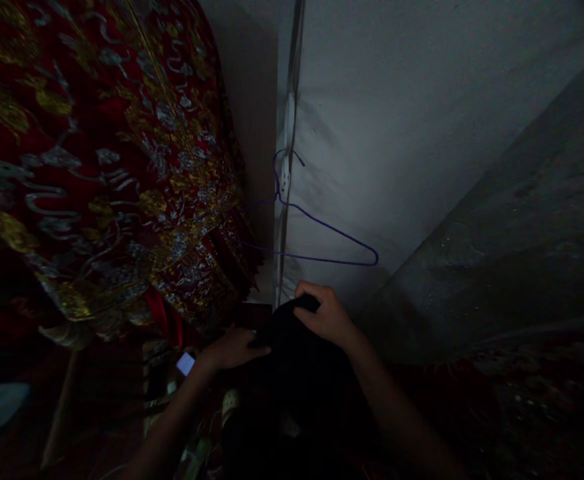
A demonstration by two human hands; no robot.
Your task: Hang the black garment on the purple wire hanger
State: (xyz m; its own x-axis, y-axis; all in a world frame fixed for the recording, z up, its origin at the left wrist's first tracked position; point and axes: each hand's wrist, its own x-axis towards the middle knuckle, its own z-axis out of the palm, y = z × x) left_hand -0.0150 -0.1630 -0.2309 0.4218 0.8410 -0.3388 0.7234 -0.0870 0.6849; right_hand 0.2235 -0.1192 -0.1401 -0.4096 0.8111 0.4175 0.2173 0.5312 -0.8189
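Observation:
A black cloth, perhaps a garment (pixel 297 353), is bunched up in front of me, low in the head view. My right hand (pixel 328 313) pinches its upper edge between thumb and fingers. On the other side, my left hand (pixel 237 348) grips the cloth, thumb on top and fingers mostly hidden in shadow. Above both hands, apart from them, a thin purple clothes hanger (pixel 332 232) hangs against the wall by a white upright strip (pixel 287 127). Nothing is on the hanger. Darkness hides the cloth's lower part and its shape.
A red costume with gold and silver embroidery (pixel 122 153) fills the left side. Pale wall (pixel 372 120) stands ahead, grey below at right (pixel 497 247). On the dark floor at lower left are a small lit screen (pixel 185 363), a wooden leg (pixel 63 407) and a pale clog-like shoe (pixel 231 402).

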